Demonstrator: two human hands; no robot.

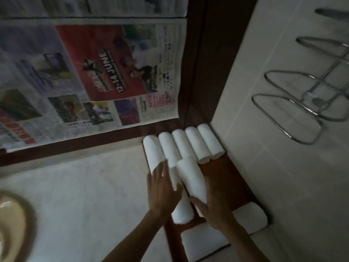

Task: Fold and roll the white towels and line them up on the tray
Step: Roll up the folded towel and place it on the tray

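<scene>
On the dark wooden tray point(222, 178) at the right of the pale counter point(85, 186), rolled white towels point(188, 146) lie side by side in a row against the far edge. One more rolled towel point(190, 178) sits atop the near ends, gripped at its near end by the right hand point(213, 205). Flat and open, the left hand point(162, 188) presses another roll point(182, 210). Two folded towels point(249, 217) lie nearer. Newspaper point(90, 72) covers the far left; a metal rack point(302, 103) hangs on the tiled wall point(273, 186) at the right.
</scene>
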